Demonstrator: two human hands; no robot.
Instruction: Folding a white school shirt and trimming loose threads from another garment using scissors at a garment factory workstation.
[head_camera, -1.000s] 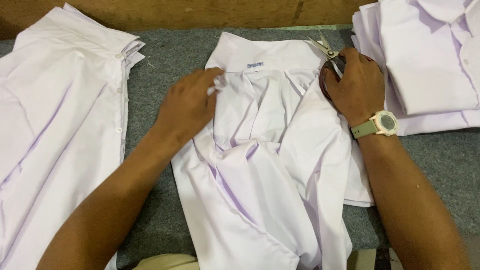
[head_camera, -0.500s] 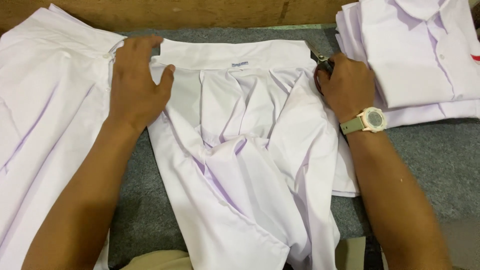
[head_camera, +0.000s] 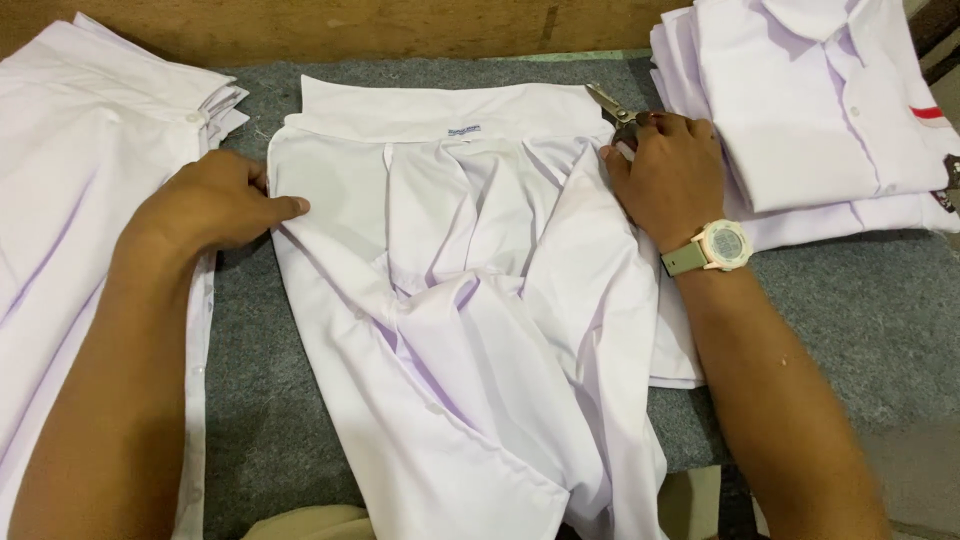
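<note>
One white shirt (head_camera: 470, 300) lies spread on the table (head_camera: 860, 310), collar toward the far edge, its front panels rumpled and folded over one another down the middle. Two hands work on it. The left hand (head_camera: 215, 205) rests at the shirt's left shoulder, fingers curled loosely and the thumb pressing flat on the cloth; its grip pinches the shoulder edge lightly rather than closing round it. The right hand (head_camera: 665, 180) lies at the shirt's right shoulder, palm down, fingers bent over the fabric. A pair of small metal scissors (head_camera: 610, 102) pokes out from under its fingertips; the hand touches them, but whether the grip has closed round them cannot be told. One pale wristwatch (head_camera: 722, 245) with a greenish strap sits on the right wrist.

There are two piles of other white shirts. The one at the left (head_camera: 90, 150) is a stack of several, layered edges showing near the left hand; an exact count cannot be made. The one at the right (head_camera: 820, 110) is neatly folded, at least two or three deep, with the top shirt showing a buttoned collar and a small red mark at its sleeve.

The table is covered in grey felt-like cloth. Behind it runs a plain brown wooden board (head_camera: 400, 30).
</note>
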